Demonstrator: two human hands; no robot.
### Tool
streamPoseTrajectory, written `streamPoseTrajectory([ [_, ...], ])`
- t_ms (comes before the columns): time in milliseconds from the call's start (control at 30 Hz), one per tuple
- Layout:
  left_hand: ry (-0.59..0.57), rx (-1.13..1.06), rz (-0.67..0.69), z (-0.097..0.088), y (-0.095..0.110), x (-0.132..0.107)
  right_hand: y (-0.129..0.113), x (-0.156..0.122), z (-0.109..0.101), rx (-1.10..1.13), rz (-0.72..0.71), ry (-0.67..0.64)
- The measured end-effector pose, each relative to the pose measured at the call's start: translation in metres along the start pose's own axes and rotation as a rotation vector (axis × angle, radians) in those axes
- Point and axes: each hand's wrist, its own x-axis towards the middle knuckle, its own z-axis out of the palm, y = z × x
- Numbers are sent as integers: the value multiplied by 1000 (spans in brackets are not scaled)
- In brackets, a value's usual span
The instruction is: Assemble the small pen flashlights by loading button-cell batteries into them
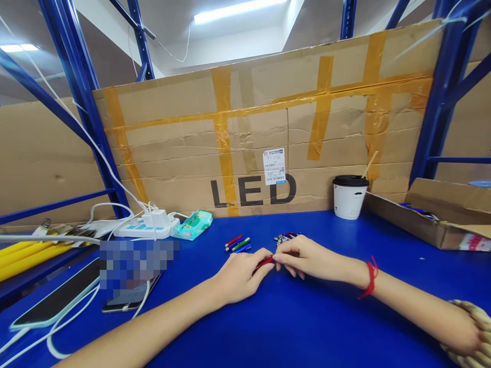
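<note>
Over the table [245, 327], the left hand [240, 276] pinches a red tube [265, 262], long axis slanting away rightward.

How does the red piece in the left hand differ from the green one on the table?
The red piece is held in the left hand; the green piece lies on the blue table. The red piece is partly covered, while the green piece sits bunched with other pieces. Both look small and slender.

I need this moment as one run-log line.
left hand: holds red cylinder | right hand: at its end | nearby: coloured cylinders
</note>
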Motion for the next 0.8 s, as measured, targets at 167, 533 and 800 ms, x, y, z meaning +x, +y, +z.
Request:
streamPoseTrajectory([
  [167,38,8,-68,0,0,0,10,1,7,-16,33,78],
  [533,113,140,-172,4,1,1,6,2,-8,-350,90,343],
  [800,110,109,-155,2,1,2,32,2,-39,-687,219,564],
])
